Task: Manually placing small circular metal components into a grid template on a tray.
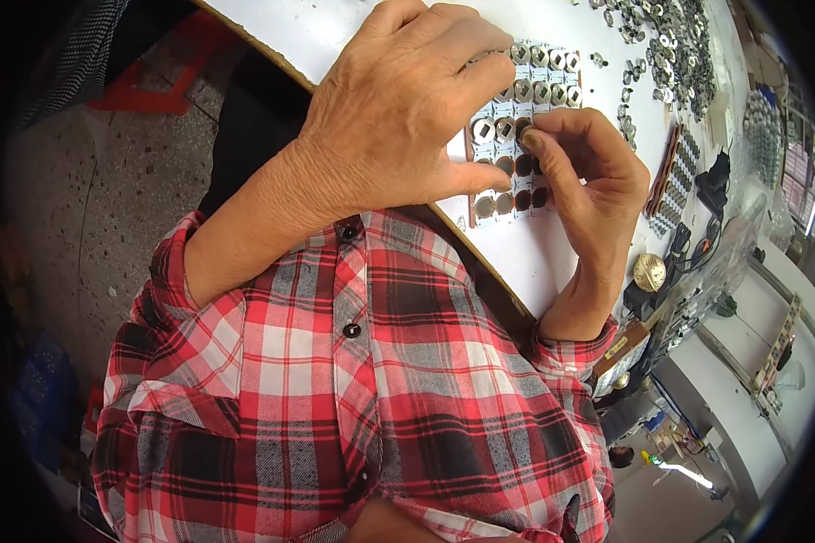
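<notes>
A flat board [469, 210] lies on the white table, bearing rows of small round parts. Those in the far rows are silvery metal discs [483, 129] with square centres. Nearer to me, plain dark or dull round pieces [485, 207] sit in the rows. My left hand [398, 113] spans the board's left side, its thumb and fingers apart, with nothing visible in it. The thumb tip touches or hovers just over the near rows. My right hand [598, 172] pinches a small round metal part [524, 129] at the middle row. Fingertips cover some of it.
Many loose metal parts [670, 54] are scattered at the far right of the white table [281, 27]. Beyond my right hand is another loaded board [675, 176]. A gold-coloured round object [649, 271] and black cables [695, 253] lie nearby. The table's edge [489, 262] runs diagonally before me.
</notes>
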A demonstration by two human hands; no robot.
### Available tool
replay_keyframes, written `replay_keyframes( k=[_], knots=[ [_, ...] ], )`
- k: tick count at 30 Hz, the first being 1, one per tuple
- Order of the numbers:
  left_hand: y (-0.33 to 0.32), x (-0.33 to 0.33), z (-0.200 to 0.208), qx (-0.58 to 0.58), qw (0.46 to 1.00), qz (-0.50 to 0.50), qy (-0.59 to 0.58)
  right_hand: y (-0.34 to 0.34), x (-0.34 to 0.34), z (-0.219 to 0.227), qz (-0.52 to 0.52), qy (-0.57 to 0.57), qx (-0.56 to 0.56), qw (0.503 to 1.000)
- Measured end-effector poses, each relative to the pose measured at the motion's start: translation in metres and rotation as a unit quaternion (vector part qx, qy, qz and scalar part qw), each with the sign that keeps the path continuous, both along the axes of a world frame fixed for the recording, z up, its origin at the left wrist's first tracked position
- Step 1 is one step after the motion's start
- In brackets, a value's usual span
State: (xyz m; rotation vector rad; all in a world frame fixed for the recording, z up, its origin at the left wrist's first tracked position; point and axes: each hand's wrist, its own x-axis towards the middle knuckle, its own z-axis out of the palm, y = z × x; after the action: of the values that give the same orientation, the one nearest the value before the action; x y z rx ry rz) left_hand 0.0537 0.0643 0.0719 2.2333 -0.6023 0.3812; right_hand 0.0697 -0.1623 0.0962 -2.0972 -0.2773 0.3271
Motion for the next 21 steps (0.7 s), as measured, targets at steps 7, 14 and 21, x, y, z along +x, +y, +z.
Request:
replay_keyframes(
  k=[7,14,21],
  knots=[
    [-0.001,0.001,0.002,0.010,1.000,0.006,0.005,0.000,0.001,-0.001,-0.036,0.019,0.020,0.999],
    [-0.022,-0.010,-0.024,0.012,0.996,0.087,-0.031,-0.008,0.006,0.003,0.057,0.005,-0.020,0.998],
    [-0.022,-0.010,-0.027,0.027,0.995,0.094,-0.031,-0.008,0.007,-0.003,0.082,-0.003,0.012,0.997]
  ],
)
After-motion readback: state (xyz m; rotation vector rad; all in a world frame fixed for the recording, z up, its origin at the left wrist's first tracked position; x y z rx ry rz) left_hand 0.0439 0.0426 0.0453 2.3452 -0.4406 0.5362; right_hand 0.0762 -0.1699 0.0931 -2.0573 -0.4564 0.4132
